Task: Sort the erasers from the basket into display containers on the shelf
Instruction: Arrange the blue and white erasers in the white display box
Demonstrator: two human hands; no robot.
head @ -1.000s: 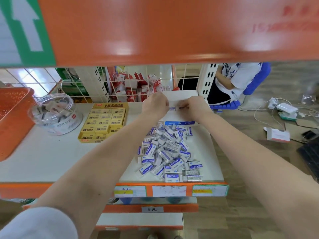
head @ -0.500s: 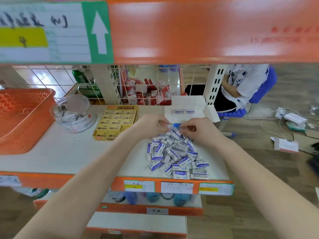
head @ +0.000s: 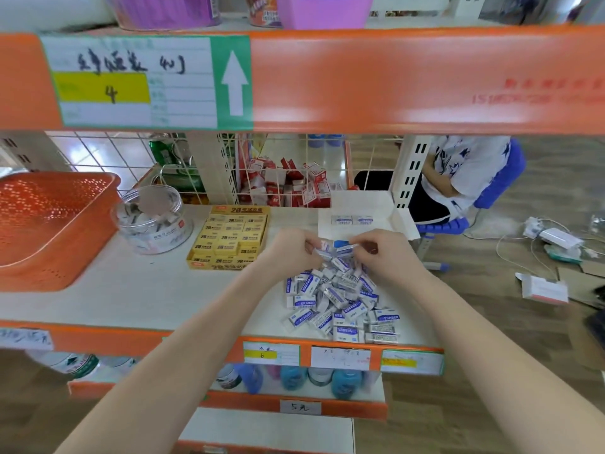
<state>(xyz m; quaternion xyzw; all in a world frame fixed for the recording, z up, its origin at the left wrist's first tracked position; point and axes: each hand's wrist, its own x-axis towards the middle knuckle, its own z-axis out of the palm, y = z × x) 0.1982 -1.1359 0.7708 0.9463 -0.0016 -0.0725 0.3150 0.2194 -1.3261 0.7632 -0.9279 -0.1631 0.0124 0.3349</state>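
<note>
1. Pile of erasers [head: 340, 299], white-and-blue wrapped, is heaped loose on the shelf [head: 131, 290] near its right front corner.
2. At the pile's 12 o'clock edge the left hand [head: 291, 249] is held with fingers curled; a single eraser [head: 322, 248] is pinched at its fingertips.
3. At 3 o'clock of it, close beside, the right hand [head: 383, 253] is curled too; a second eraser [head: 347, 248] is pinched.
4. At 12 o'clock, just past both hands, a white box [head: 360, 199] is laid open; a pair of erasers [head: 352, 220] is set side by side in it.
5. At the pile's 10 o'clock a yellow box [head: 229, 239] is packed with rows of yellow packets.
6. At 9 o'clock of that box a clear jar [head: 152, 221] is seen, part filled with small pieces.
7. At the jar's 9 o'clock, on the shelf's left end, the orange basket [head: 49, 224] is parked.
</note>
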